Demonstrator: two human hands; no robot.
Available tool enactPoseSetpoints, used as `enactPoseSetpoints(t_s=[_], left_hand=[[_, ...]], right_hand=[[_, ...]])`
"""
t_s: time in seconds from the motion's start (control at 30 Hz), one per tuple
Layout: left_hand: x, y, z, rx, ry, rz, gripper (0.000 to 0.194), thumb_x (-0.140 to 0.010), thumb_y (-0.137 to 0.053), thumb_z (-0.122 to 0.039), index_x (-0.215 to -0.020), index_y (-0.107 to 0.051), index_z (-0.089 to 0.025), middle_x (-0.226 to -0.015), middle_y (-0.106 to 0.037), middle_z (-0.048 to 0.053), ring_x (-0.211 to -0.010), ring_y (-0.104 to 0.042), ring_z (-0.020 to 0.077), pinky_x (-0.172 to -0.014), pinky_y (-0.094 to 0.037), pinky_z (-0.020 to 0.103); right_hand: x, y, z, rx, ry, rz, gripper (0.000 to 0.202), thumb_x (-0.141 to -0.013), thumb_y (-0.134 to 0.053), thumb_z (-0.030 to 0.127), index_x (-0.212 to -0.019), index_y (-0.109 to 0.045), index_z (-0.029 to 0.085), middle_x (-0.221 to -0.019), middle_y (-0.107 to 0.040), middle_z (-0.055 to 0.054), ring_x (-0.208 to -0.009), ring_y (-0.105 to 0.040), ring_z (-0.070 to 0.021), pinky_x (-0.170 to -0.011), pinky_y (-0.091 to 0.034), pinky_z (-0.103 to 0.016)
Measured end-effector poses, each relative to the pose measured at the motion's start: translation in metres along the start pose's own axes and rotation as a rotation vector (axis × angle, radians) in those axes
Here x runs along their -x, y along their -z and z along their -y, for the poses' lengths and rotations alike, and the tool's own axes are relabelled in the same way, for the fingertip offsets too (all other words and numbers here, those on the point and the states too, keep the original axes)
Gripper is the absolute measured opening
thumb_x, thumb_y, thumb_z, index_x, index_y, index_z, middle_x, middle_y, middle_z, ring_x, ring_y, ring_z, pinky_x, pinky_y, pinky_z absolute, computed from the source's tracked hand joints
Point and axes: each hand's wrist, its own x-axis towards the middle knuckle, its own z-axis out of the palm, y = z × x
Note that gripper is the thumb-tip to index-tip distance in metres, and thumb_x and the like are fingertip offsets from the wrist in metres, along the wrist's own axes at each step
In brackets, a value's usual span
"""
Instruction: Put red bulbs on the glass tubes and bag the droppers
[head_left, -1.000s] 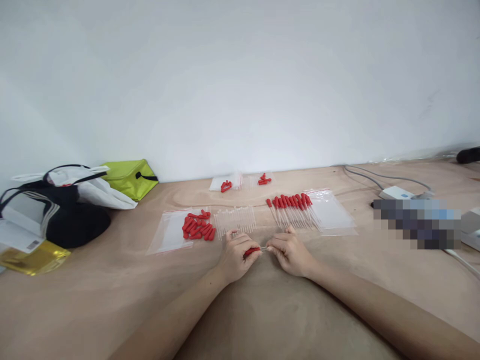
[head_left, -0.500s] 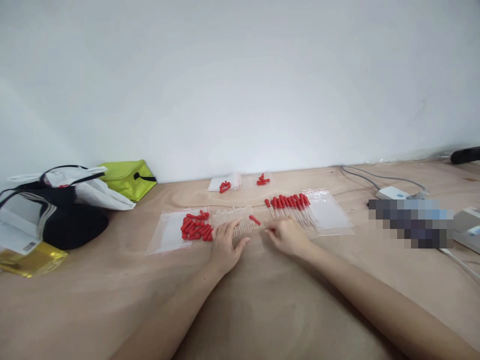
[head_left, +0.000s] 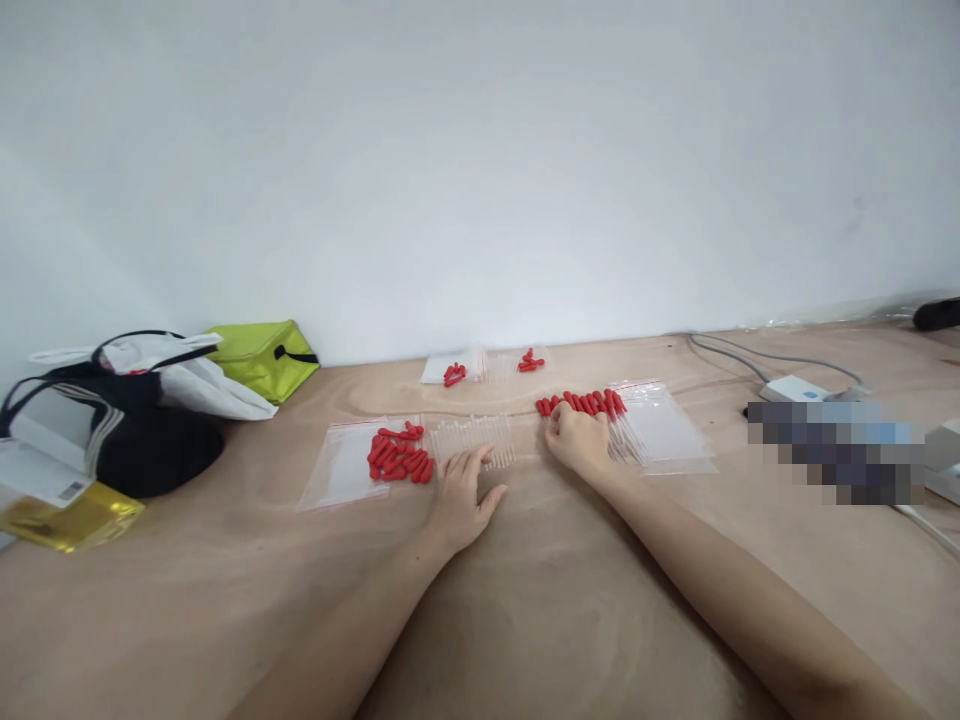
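My left hand [head_left: 461,500] rests with its fingers apart at the near edge of a row of thin clear tubes [head_left: 499,440]. Left of it, loose red rubber bulbs [head_left: 390,455] lie in a pile on a clear zip bag [head_left: 341,465]. My right hand [head_left: 581,435] is closed over the left part of a row of red-topped droppers [head_left: 619,425]; what its fingers hold is hidden. The droppers lie side by side, bulbs toward the wall, partly on another clear bag [head_left: 667,425].
Farther back lie small bags with a few red bulbs [head_left: 531,360]. At the left are a black bag [head_left: 157,450], a white bag [head_left: 217,385] and a lime-green pouch [head_left: 266,360]. A white adapter [head_left: 795,390], grey cables [head_left: 780,353] and a blurred item [head_left: 832,440] are at the right.
The single red bulb between my hands is gone from that spot. My right hand has moved right and away from me, onto the dropper row. My left hand stays spread by the tubes.
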Motion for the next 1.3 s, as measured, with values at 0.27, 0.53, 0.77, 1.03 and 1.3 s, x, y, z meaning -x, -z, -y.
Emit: enactPoseSetpoints(t_s=[0.27, 0.53, 0.77, 1.03, 1.3], left_hand=[[-0.003, 0.005, 0.004, -0.161, 0.107, -0.068, 0.020, -0.077, -0.057, -0.030, -0.095, -0.057, -0.022, -0.096, -0.062, 0.004, -0.093, -0.054, 0.0229, -0.081, -0.032, 0.038], [-0.024, 0.050, 0.078, -0.453, 0.449, -0.177, 0.030, -0.084, -0.043, -0.038, -0.105, -0.060, -0.025, -0.121, -0.051, 0.010, -0.112, -0.044, 0.0291, -0.093, -0.022, 0.053], [-0.020, 0.044, 0.118, -0.269, 0.506, -0.037, 0.038, -0.087, -0.034, -0.038, -0.112, -0.058, -0.022, -0.123, -0.051, 0.008, -0.116, -0.044, 0.0222, -0.096, -0.033, 0.037], [-0.024, 0.024, 0.098, -0.242, 0.486, -0.098, 0.041, -0.085, -0.038, -0.042, -0.109, -0.061, -0.018, -0.120, -0.051, 0.011, -0.114, -0.045, 0.0242, -0.096, -0.035, 0.036], [-0.035, 0.009, 0.076, -0.221, 0.449, -0.113, 0.039, -0.084, -0.040, -0.043, -0.106, -0.062, -0.018, -0.117, -0.053, 0.011, -0.113, -0.045, 0.0253, -0.095, -0.035, 0.037]], right_hand=[[0.008, -0.008, -0.008, -0.036, 0.055, -0.086, 0.022, -0.079, -0.044, 0.034, -0.084, -0.057, 0.017, -0.073, -0.066, -0.007, -0.071, -0.058, -0.0200, -0.070, -0.019, -0.033], [0.025, -0.012, -0.010, -0.124, 0.223, -0.206, 0.022, -0.080, -0.044, 0.034, -0.072, -0.058, 0.018, -0.069, -0.066, -0.002, -0.068, -0.056, -0.0163, -0.069, -0.017, -0.032], [0.025, -0.015, -0.008, -0.155, 0.279, -0.248, 0.023, -0.081, -0.044, 0.032, -0.067, -0.056, 0.018, -0.071, -0.066, -0.001, -0.068, -0.055, -0.0148, -0.068, -0.016, -0.031], [0.026, -0.014, -0.011, -0.175, 0.281, -0.217, 0.023, -0.080, -0.045, 0.033, -0.068, -0.058, 0.019, -0.070, -0.065, -0.001, -0.071, -0.053, -0.0154, -0.068, -0.017, -0.031], [0.022, -0.011, -0.008, -0.147, 0.179, -0.103, 0.023, -0.080, -0.044, 0.034, -0.076, -0.063, 0.021, -0.078, -0.067, -0.003, -0.078, -0.055, -0.0177, -0.070, -0.019, -0.032]])
